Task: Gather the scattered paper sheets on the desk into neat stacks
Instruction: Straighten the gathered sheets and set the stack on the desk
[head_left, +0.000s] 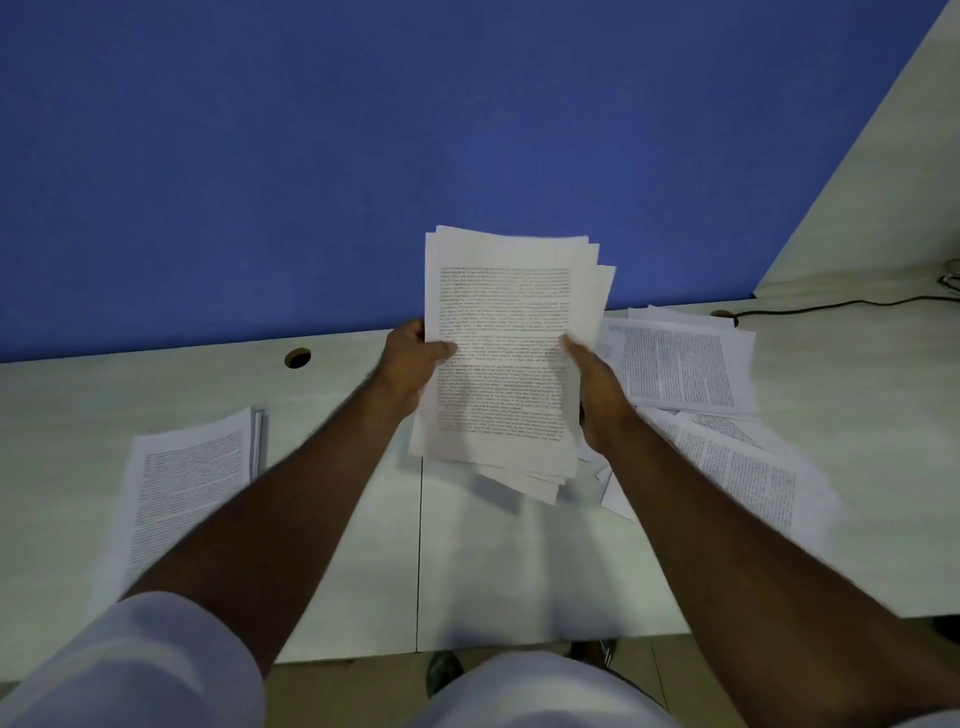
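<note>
A blue partition wall fills the upper part of the view, standing along the far edge of a pale worktop that has a dark seam running toward the near edge and a round cable hole close to the wall. On the right of the worktop lie scattered printed sheets, overlapping one another at different angles, some reaching toward the near edge. On the left lies a gathered stack of printed pages, its edges roughly in line. Between these, lifted above the worktop, is a held bundle of sheets, upright and facing the person, with its edges uneven and corners fanning out at top right and bottom. The left hand grips the bundle's left edge, thumb across the front page and fingers curled behind. The right hand holds the right edge, thumb on the front; its fingers are hidden behind the paper. A dark cable trails across the far right corner.
</note>
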